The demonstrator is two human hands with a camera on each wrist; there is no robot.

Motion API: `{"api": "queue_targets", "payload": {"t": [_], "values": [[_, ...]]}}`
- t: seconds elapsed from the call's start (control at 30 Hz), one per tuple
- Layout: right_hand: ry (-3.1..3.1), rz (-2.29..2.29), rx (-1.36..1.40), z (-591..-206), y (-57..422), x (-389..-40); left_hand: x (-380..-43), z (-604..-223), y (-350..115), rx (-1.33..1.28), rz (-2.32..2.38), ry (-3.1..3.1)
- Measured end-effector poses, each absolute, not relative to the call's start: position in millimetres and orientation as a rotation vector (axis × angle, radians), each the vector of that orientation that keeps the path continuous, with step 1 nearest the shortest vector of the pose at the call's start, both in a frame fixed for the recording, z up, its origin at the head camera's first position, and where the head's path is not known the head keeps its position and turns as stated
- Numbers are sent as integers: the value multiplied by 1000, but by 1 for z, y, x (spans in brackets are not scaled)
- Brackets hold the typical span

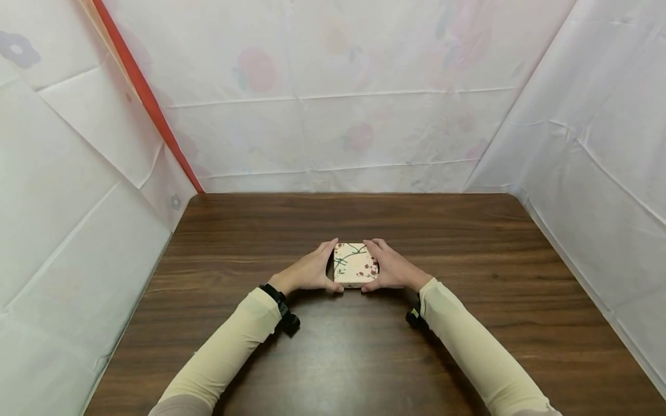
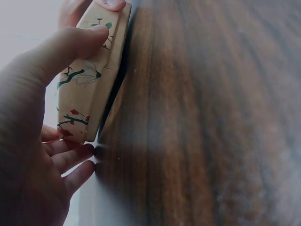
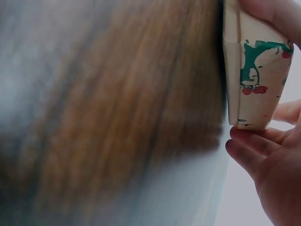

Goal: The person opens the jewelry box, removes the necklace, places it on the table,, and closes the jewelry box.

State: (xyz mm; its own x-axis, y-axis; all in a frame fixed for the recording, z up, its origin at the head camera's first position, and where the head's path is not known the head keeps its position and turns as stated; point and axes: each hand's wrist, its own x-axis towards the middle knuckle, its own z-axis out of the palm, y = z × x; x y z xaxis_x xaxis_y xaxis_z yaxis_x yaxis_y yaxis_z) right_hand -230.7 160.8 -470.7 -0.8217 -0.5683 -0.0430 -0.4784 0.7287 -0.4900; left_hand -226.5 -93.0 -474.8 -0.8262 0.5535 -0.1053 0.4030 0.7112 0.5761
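Note:
A small square cream box (image 1: 355,264), painted with green branches and dark red blossoms, is between my two hands near the middle of the table. My left hand (image 1: 311,269) grips its left side, thumb at the near edge and fingers toward the far corner. From the right, my right hand (image 1: 391,267) holds it the same way. In the left wrist view the box (image 2: 77,101) shows its decorated side and a seam near its bottom, with a dark strip of shadow under it. The right wrist view shows the other side of the box (image 3: 261,77). Whether it touches the table I cannot tell.
The dark wood-grain table (image 1: 322,358) spreads around both arms. Pale printed sheets (image 1: 312,138) hang behind it and along both sides. A red strip (image 1: 151,104) runs down the back left corner. Each wrist wears a black camera band (image 1: 281,309).

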Motion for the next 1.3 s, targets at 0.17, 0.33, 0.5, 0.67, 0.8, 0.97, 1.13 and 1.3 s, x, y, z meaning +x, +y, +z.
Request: {"api": "queue_targets", "payload": {"t": [0.17, 0.33, 0.5, 0.67, 0.8, 0.97, 1.13, 1.3], "values": [[2757, -741, -828, -469, 161, -228, -226, -475, -94, 715, 867, 2612], [2767, -819, -798, -465, 162, -227, -226, -475, -95, 711, 924, 2583], [2761, -822, -783, -462, 163, -225, -227, -476, -96, 720, 932, 2564], [2755, -826, -762, -459, 163, -224, -229, -479, -97, 747, 928, 2560], [2756, -852, -750, -457, 163, -224, -230, -481, -98, 756, 934, 2569], [2740, -901, -749, -454, 162, -224, -231, -482, -99, 761, 972, 2586], [2742, -910, -758, -452, 161, -224, -231, -482, -99, 748, 982, 2605], [2750, -920, -772, -448, 161, -223, -230, -481, -100, 732, 1027, 2573]]}}
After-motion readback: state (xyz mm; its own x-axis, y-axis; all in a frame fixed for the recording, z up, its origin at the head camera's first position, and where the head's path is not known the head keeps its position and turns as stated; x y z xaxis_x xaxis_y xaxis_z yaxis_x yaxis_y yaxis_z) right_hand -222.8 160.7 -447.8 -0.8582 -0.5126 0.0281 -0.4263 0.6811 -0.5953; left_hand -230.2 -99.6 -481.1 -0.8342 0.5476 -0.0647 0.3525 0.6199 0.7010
